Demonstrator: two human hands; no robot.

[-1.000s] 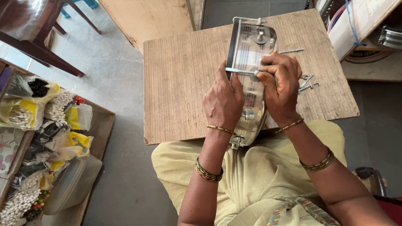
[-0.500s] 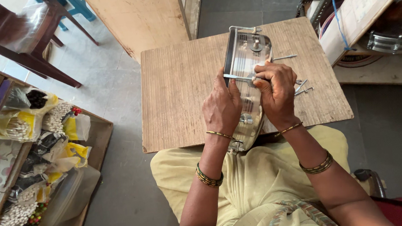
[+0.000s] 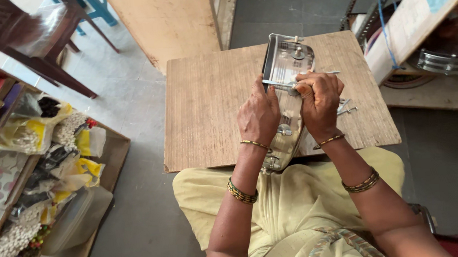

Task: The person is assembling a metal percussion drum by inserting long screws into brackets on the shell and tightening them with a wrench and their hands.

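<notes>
Both hands on a long shiny metal frame (image 3: 286, 95), lying lengthwise on the wooden board (image 3: 211, 108) across the person's lap, far end w/ small knobs pointing away, near end hanging just over the board's front edge. Left hand (image 3: 257, 116) cups the frame's left side, fingers curled snug round the rim, thumb up along the edge. Right hand (image 3: 319, 103) is bunched tight, fingers closed on a thin metal rod (image 3: 277, 83) that crosses the frame; can't tell exactly how thumb sits. A few loose metal pins (image 3: 345, 106) just right of that fist, on the board. Bangles on both wrists. Off to the left, a low shelf w/ bags of beads (image 3: 37, 158) on the floor.
</notes>
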